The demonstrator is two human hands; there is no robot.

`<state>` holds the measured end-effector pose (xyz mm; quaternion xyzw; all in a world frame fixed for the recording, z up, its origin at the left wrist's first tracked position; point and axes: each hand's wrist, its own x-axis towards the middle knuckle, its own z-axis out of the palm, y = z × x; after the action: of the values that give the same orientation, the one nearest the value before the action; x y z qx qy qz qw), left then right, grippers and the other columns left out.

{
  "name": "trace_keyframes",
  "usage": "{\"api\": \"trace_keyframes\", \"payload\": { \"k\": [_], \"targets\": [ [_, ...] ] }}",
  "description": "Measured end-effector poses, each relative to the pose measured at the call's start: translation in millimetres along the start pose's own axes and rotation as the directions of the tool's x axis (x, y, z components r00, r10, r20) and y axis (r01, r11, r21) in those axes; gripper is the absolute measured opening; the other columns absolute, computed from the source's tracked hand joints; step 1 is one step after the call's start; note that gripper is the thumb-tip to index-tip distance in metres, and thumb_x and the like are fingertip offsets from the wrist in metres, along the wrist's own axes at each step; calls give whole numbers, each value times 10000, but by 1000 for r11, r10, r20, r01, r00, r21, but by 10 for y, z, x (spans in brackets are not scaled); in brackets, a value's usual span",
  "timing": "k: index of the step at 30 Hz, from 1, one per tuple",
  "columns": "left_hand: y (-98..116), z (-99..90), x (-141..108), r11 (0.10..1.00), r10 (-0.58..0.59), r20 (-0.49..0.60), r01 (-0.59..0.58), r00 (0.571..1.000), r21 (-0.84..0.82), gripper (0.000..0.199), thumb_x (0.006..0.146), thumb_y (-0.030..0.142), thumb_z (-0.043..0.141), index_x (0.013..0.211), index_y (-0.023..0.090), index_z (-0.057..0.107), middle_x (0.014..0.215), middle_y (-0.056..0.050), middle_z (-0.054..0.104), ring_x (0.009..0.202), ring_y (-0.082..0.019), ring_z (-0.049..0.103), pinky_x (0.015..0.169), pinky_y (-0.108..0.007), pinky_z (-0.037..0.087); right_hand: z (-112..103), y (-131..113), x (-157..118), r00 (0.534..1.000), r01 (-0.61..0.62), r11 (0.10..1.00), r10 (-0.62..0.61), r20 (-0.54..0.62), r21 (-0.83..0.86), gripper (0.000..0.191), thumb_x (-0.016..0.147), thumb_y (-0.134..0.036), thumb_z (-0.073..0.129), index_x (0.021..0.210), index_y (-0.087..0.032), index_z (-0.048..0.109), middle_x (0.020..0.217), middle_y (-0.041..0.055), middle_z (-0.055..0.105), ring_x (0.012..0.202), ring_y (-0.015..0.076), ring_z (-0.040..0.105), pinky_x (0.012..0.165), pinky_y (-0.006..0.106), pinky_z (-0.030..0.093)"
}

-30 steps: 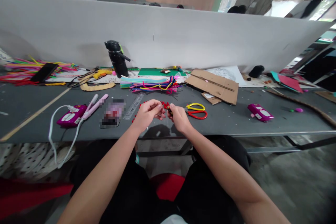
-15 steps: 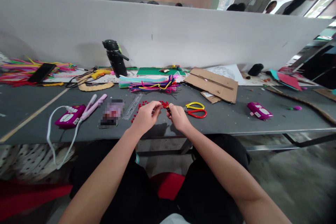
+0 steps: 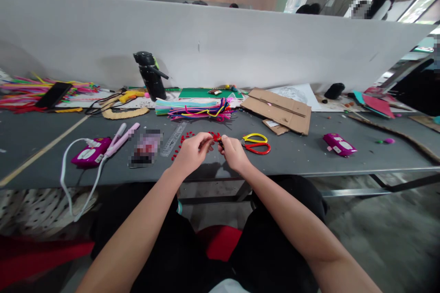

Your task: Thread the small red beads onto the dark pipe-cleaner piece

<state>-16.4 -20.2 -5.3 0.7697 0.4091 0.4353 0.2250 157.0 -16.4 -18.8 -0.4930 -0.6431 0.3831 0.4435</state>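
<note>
My left hand (image 3: pixel 193 150) is closed in a pinch over the table, its fingertips facing my right hand; what they hold is too small to make out. My right hand (image 3: pixel 234 153) is also closed, with thumb and fingers around a small dark thing (image 3: pixel 220 143) whose kind I cannot tell. Bits of bright red material (image 3: pixel 216 137) show between and behind the fingertips. More small red pieces (image 3: pixel 183 139) lie scattered beside my left hand. Scissors (image 3: pixel 256 148) with one yellow and one red handle lie just right of my right hand, their blades hidden behind it.
A clear ruler (image 3: pixel 173 139), a blurred phone-like item (image 3: pixel 145 148) and a pink straightener (image 3: pixel 123 139) on a purple pack (image 3: pixel 92 152) lie leftward. Behind are pipe cleaners (image 3: pixel 192 110), a black bottle (image 3: pixel 151 77) and cardboard (image 3: pixel 278 109). Another purple pack (image 3: pixel 339 145) lies right.
My hands stay in nearly the same place, with only a slight shift of the fingers. In the background at upper right, a person has moved.
</note>
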Motion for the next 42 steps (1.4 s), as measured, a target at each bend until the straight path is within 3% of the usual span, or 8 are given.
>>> {"api": "trace_keyframes", "payload": {
  "k": [14, 24, 34, 42],
  "targets": [
    [1, -11, -6, 999, 6, 5, -7, 1000, 39, 143, 971, 308, 532, 1009, 194, 611, 798, -27, 716, 701, -157, 712, 691, -260, 546, -17, -66, -23, 999, -32, 999, 33, -4, 20, 586, 988, -551, 300, 593, -184, 532, 558, 7, 515, 548, 144, 468, 575, 276, 332],
    [19, -29, -1, 994, 34, 38, -38, 999, 100, 133, 987, 293, 510, 1001, 201, 606, 786, -15, 716, 703, -151, 699, 694, -257, 512, -8, -35, -9, 999, -29, 999, 30, -22, 13, 499, 987, -431, 289, 624, -191, 532, 577, 7, 531, 549, 148, 472, 571, 273, 330],
    [11, -18, -8, 997, 30, 9, -31, 999, 69, 155, 981, 322, 510, 1006, 202, 605, 793, -28, 713, 704, -161, 705, 693, -264, 532, -22, -70, -18, 999, -45, 999, 45, -5, -19, 580, 983, -551, 303, 601, -183, 539, 576, 18, 547, 577, 155, 495, 594, 280, 340],
    [29, -22, -8, 996, 28, 12, -29, 1000, 82, 160, 984, 320, 505, 1002, 198, 606, 796, -29, 713, 697, -158, 701, 694, -264, 526, -28, -76, -21, 1000, -4, 999, 4, -11, -32, 491, 984, -418, 287, 611, -196, 517, 607, 24, 570, 590, 161, 500, 591, 277, 345]
  ]
}}
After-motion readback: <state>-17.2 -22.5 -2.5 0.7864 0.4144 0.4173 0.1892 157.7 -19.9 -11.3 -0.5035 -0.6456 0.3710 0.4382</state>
